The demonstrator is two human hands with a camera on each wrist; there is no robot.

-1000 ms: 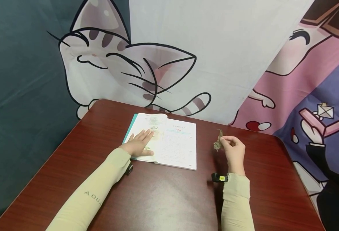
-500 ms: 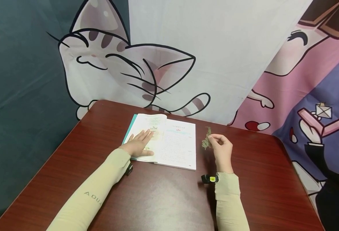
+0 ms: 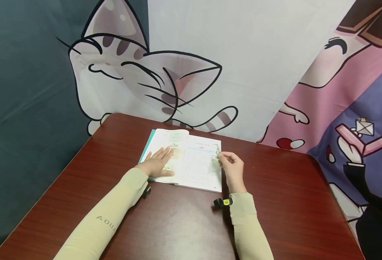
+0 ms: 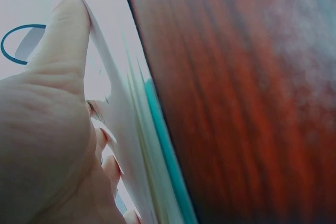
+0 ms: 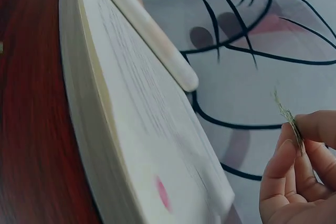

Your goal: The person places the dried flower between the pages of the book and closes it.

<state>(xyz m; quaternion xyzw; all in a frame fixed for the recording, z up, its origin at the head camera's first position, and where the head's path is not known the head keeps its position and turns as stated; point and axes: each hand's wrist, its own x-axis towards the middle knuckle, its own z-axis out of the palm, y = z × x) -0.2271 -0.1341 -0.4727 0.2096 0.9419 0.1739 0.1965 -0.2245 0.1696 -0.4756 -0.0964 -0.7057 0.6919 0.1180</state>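
Observation:
An open book [image 3: 198, 169] with a teal cover edge lies on the table. My left hand [image 3: 156, 165] rests flat on its left page, fingers spread; in the left wrist view the thumb [image 4: 65, 35] lies straight along the paper. Between thumb and fingertips my right hand [image 3: 232, 169] pinches a thin dried green plant sprig [image 5: 286, 113]. In the head view the sprig overlaps the right page's outer edge; the right wrist view has it held above the page. The right hand's fingers [image 5: 275, 174] are curled behind the thumb.
The dark red wooden table [image 3: 90, 173] reaches to a cloth backdrop [image 3: 191, 29] printed with a cartoon cat. A second printed cloth [image 3: 373, 94], pink and purple, hangs at the right. The book's page stack [image 5: 86, 103] stands thick above the tabletop.
My right hand has moved left with the sprig, from beside the book to over the right page's edge. The left hand stays in place on the left page.

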